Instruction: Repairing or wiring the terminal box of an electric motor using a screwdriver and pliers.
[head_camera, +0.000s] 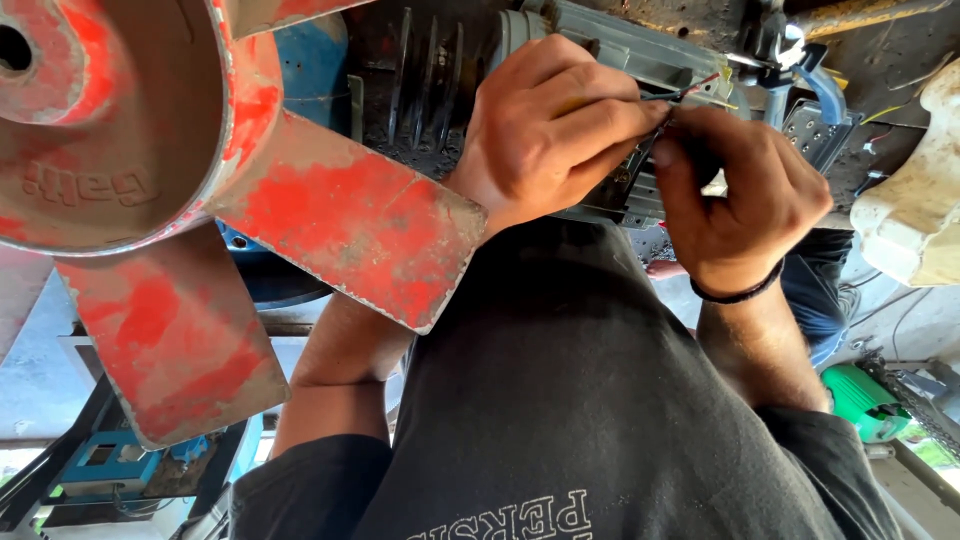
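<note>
Workshop clutter behind a grey motor (610, 60), upper centre of the frame.
Left hand (545, 125) and right hand (745, 205) both pinch thin wires (680, 95); red fan blade (350, 220) at left.

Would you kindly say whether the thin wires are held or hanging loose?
Held: left hand and right hand pinch the wires by the grey motor.

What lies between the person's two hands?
In the head view, thin wires run between the left hand and the right hand, in front of a grey motor.
</note>
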